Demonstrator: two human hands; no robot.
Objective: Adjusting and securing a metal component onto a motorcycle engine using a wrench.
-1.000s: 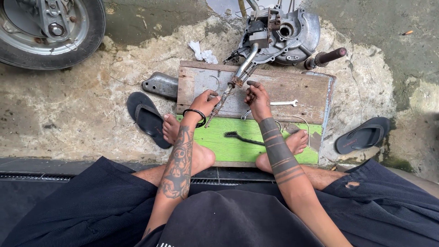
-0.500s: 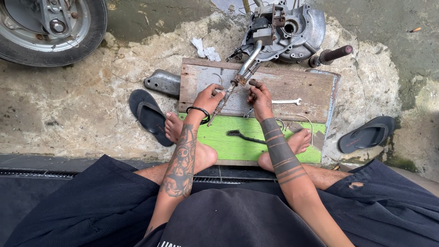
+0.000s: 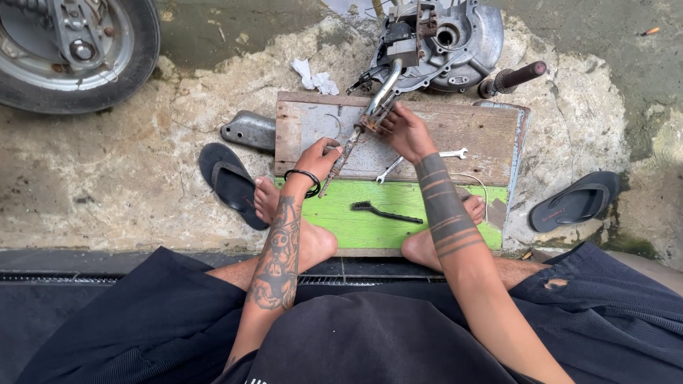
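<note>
Here, near the centre of the frame, a long rusty metal rod (image 3: 348,151) runs diagonally from the lower left up toward the engine casing (image 3: 445,43) at the top centre. The left hand (image 3: 318,158) closes around the rod's lower stretch, fingers curled over it, with the rod's tip poking out just below the hand. The right hand (image 3: 404,129) sits at the rod's upper end, fingers bent and pinching the rusty joint where the rod meets a curved chrome pipe (image 3: 384,89) coming out of the casing. The two hands are near each other, the rod spanning between them.

Under the hands lies a weathered wooden board (image 3: 484,135), pale brown in its upper part and painted bright green (image 3: 370,231) in its lower part. A silver spanner (image 3: 420,160) lies on the brown part just below the right hand, and a small black wire brush (image 3: 384,211) lies on the green part, between the person's bare feet.

The board rests on rough, patchy concrete ground (image 3: 107,178). A black sandal (image 3: 231,185) lies to the left of the board and another one (image 3: 576,200) lies at the right. A grey metal cover (image 3: 249,130) touches the board's left edge, a crumpled white rag (image 3: 316,77) lies above it, and a wheel with a tyre (image 3: 78,50) fills the upper left corner.
</note>
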